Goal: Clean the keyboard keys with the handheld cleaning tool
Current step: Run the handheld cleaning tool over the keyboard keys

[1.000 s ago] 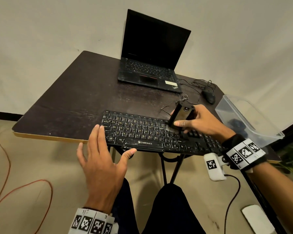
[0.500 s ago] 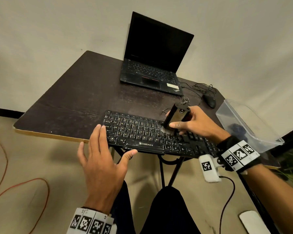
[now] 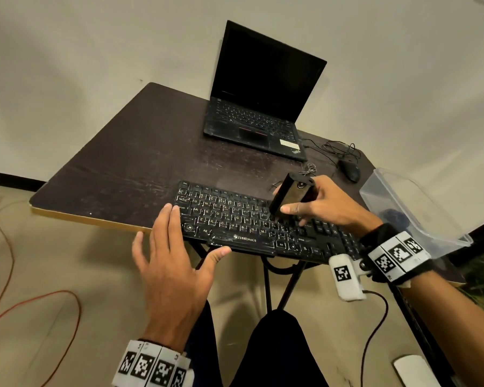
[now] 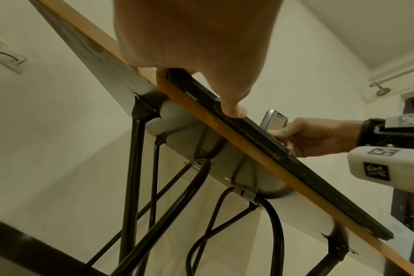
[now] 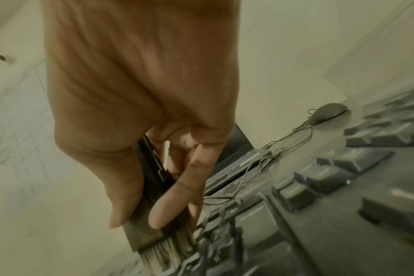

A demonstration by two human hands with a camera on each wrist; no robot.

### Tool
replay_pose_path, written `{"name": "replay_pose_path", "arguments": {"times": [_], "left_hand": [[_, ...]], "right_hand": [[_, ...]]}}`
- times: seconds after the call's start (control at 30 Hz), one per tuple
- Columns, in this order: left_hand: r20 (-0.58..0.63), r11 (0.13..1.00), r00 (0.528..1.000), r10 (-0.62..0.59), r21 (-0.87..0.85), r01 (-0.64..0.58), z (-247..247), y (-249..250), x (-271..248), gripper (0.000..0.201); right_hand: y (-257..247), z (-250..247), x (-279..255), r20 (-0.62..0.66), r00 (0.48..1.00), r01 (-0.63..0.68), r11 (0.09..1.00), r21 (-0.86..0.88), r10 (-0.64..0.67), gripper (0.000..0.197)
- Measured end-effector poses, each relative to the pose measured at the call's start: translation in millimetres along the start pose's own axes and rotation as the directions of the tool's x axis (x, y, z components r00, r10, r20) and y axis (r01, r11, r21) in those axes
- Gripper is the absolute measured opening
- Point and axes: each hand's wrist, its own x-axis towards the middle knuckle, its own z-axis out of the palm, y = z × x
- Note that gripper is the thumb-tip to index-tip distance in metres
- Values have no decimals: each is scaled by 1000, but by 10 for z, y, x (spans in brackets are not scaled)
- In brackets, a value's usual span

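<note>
A black keyboard point(image 3: 235, 219) lies along the near edge of the dark table point(image 3: 140, 163). My right hand point(image 3: 319, 205) grips a black handheld brush point(image 3: 287, 195), tilted, with its pale bristles point(image 5: 163, 252) down on the keys right of the keyboard's middle. Thumb and fingers point(image 5: 175, 196) clamp the brush body point(image 5: 154, 186). My left hand point(image 3: 173, 263) lies flat at the keyboard's left front corner, fingers straight on the keys, thumb point(image 4: 234, 110) against the keyboard's front edge point(image 4: 260, 134).
An open black laptop point(image 3: 263, 107) stands at the back of the table, a black mouse point(image 3: 349, 169) with tangled cable to its right. A clear plastic bin point(image 3: 419, 213) sits at the table's right edge. Orange cable point(image 3: 25, 303) lies on the floor, left.
My right hand has slid the brush a little leftward and nearer across the keys. My left hand has stayed at the keyboard's left corner.
</note>
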Motion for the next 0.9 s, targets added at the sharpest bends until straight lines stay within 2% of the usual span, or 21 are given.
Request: {"name": "replay_pose_path", "arguments": {"times": [0.13,0.23,0.37,0.5,0.63,0.73,0.83,0.9], "left_hand": [[0,1000,1000,4,-5,-4,-5,1,-3,101],[0,1000,1000,1,-4,-1,-1,10,-3,101],[4,1000,1000,10,8,-10,-9,4,-5,101],[3,1000,1000,7,13,-7,-8,2,-1,102],[1,1000,1000,12,14,-12,-4,-10,-2,102],[-4,1000,1000,11,6,-10,-2,-8,-2,101],[7,1000,1000,9,5,-9,-1,-5,-3,102],[9,1000,1000,10,9,-10,0,-6,-2,102]], "right_hand": [[23,-7,36,-79,997,-15,999,28,17,22],[17,22,17,-8,1000,9,999,40,-9,25],[82,17,71,-117,993,3,998,68,5,25],[66,69,117,-42,999,10,995,101,-6,32],[131,117,213,-171,985,2,996,91,13,28],[111,137,211,-102,995,11,995,101,0,31],[139,98,243,-167,985,-26,989,143,50,33],[137,122,241,-182,983,-15,992,125,38,33]]}}
